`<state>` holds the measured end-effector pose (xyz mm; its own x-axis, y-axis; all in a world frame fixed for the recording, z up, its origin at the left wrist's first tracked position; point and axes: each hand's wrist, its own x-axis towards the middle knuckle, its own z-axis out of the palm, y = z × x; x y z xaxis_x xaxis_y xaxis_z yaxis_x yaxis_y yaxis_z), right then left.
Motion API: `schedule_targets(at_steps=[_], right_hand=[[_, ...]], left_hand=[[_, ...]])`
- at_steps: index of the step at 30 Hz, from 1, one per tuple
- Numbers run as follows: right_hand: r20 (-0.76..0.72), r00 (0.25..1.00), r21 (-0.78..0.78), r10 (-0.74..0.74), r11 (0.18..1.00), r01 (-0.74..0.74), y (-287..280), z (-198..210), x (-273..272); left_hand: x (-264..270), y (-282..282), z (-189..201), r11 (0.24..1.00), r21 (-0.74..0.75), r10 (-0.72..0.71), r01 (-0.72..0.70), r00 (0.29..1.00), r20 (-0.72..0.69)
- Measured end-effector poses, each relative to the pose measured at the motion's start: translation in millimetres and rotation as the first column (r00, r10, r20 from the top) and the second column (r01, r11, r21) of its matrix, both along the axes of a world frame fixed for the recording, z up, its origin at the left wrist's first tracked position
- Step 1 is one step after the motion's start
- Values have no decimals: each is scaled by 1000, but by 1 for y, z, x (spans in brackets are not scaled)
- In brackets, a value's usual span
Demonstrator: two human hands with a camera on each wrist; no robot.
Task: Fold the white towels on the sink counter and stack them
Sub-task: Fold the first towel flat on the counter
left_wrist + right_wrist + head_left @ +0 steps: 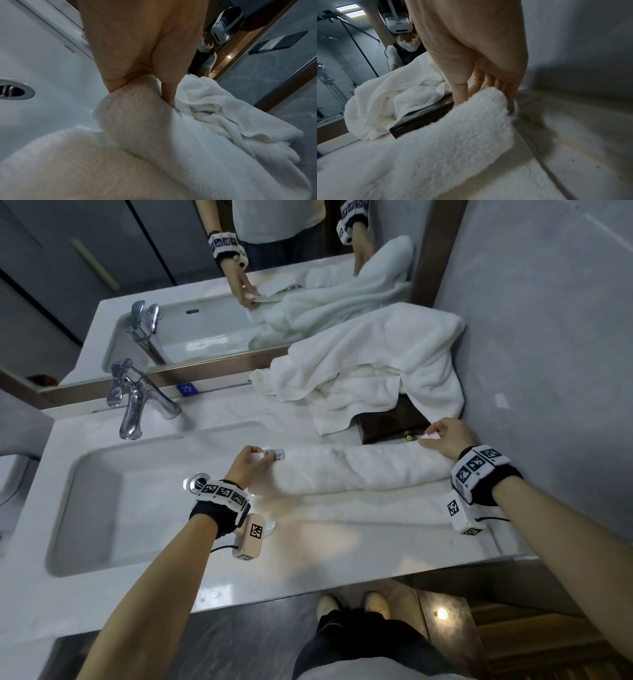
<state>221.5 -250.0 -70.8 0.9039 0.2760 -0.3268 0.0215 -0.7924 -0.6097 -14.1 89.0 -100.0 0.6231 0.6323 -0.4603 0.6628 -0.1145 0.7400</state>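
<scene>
Left hand (248,463) and right hand (445,436) each pinch a far corner of the white towel (359,470); judged best practice: carry both pinched corners evenly onto the edge nearest the wrists.

The right hand (481,75) pinches a lifted corner of the towel (447,142), thumb at nine o'clock of the fingers (506,86) curled behind the edge. The towel lies across the tabletop (573,155). At ten o'clock a rumpled pile (385,100) drapes over a dark box (423,119).
</scene>
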Motion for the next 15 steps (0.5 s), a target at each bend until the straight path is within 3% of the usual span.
schedule_targets(at_steps=[6, 15], right_hand=[[15, 999, -63, -46, 997, 47, -2, 1, -1], [76, 966, 142, -245, 962, 233, 3, -1, -3]], left_hand=[[-2, -4, 0, 1000, 12, -21, 22, 999, -35], [-4, -16, 2, 999, 13, 30, -30, 999, -17]])
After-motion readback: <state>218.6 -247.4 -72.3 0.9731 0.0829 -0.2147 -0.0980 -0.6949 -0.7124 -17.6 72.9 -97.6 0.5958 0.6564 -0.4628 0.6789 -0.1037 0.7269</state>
